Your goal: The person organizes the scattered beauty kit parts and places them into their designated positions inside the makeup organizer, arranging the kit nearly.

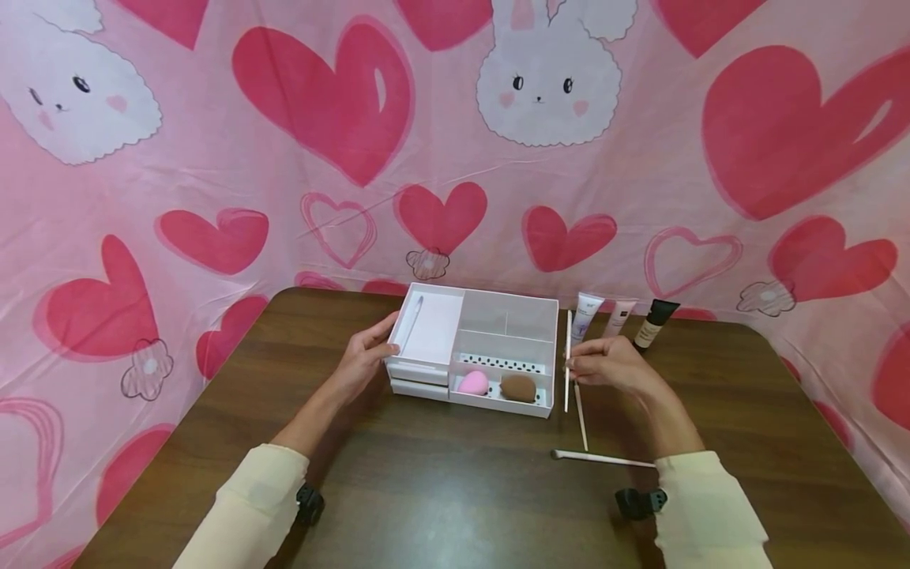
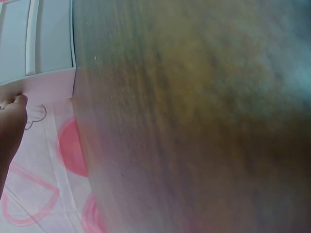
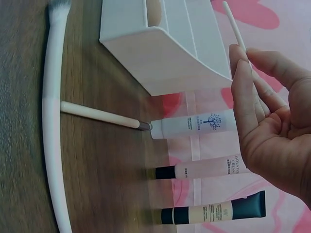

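Note:
A white makeup organizer (image 1: 503, 403) stands at the back middle of the table. My left hand (image 1: 365, 350) holds its left side wall, thumb at the rim. In the left wrist view only part of that hand (image 2: 10, 121) shows. One slim brush (image 1: 409, 322) lies in the left top tray. A pink makeup sponge (image 1: 473, 383) and a brown makeup sponge (image 1: 519, 387) sit in the front compartment. My right hand (image 1: 607, 363) pinches a thin white makeup brush (image 3: 234, 23) between thumb and fingers, upright beside the organizer's right wall.
Two more brushes lie on the table: a short one (image 3: 99, 114) and a longer white-handled brush (image 1: 604, 458). Behind the right hand stand a white tube (image 3: 194, 124), a pink tube (image 3: 206, 168) and a black-capped beige tube (image 1: 654, 324). A heart-print cloth (image 1: 455, 158) hangs behind.

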The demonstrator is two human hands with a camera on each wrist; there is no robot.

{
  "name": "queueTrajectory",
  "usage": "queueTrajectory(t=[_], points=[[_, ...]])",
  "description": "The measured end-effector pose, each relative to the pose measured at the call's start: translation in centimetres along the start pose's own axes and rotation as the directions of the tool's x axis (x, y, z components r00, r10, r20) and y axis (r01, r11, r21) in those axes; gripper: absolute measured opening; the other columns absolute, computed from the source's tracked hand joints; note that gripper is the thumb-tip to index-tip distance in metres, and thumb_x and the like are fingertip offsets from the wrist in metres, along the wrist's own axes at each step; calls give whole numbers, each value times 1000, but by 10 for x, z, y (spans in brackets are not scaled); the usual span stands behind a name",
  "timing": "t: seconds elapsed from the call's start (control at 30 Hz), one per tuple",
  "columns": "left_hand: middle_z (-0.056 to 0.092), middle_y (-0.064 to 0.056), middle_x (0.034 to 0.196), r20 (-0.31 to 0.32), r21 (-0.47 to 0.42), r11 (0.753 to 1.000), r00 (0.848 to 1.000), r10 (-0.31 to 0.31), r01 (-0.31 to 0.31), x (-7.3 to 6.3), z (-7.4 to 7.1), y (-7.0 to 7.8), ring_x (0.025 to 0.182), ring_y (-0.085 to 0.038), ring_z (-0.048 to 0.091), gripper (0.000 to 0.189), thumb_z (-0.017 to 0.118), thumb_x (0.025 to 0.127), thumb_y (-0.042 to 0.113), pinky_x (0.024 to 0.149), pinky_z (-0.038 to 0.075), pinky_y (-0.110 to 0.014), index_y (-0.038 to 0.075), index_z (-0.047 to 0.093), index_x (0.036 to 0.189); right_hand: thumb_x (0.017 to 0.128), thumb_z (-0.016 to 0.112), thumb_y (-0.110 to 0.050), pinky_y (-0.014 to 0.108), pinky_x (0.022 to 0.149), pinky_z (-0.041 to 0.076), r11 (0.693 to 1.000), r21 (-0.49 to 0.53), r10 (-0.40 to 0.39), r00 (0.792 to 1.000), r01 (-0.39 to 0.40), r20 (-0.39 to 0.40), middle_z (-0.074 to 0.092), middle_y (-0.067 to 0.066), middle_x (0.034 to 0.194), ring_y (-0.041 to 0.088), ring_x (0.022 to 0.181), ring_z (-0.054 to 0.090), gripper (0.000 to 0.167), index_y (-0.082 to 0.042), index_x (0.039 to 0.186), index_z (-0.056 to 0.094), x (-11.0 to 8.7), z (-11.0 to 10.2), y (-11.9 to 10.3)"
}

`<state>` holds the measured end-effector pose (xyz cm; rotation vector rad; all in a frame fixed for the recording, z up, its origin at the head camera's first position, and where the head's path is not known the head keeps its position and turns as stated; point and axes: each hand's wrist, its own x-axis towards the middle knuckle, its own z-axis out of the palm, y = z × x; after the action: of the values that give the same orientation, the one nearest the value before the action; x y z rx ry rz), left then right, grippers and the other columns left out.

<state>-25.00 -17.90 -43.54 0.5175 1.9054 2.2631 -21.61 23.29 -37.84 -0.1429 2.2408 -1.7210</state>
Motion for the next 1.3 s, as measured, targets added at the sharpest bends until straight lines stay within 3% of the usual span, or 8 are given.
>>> queueTrajectory(t=[0.57,0.73,0.97,1.13,1.3], points=[[16,-27,168,7,0,1000,1000,2,-2,1,3,2,126,3,45,67,45,95,-9,101,44,-9,-12,19,156,96,62,-5,23,76,61,1000,2,-13,1000,13,-8,74,-8,84,2,74,70,46,25,129,50,8,11,-15],[16,-24,168,7,9,1000,1000,-8,8,-1,2,3,134,-4,39,67,45,95,-9,102,43,-9,-11,19,157,95,62,-5,22,74,60,1000,10,-25,1000,25,-7,75,-8,85,3,73,70,49,24,131,49,12,17,-18],[16,-23,169,6,12,1000,1000,-17,17,-2,2,3,130,-1,42,67,46,96,-8,101,44,-10,-9,20,157,95,63,-5,22,74,60,999,17,-30,1000,30,-2,74,-8,83,2,74,69,48,24,131,49,18,24,-20],[16,-22,169,-1,16,1000,1000,-24,24,-3,1,3,136,-7,38,66,45,96,-7,101,44,-9,-9,20,157,94,63,-5,22,74,60,999,30,-37,999,38,-13,73,-8,80,1,72,69,49,24,131,49,24,31,-22],[16,-23,169,-1,9,1000,1000,-18,18,-3,1,3,131,-3,41,66,45,96,-8,101,44,-9,-10,20,157,93,63,-3,20,72,60,998,64,-25,999,26,-22,73,-7,78,2,72,70,49,25,130,48,31,39,-22]])
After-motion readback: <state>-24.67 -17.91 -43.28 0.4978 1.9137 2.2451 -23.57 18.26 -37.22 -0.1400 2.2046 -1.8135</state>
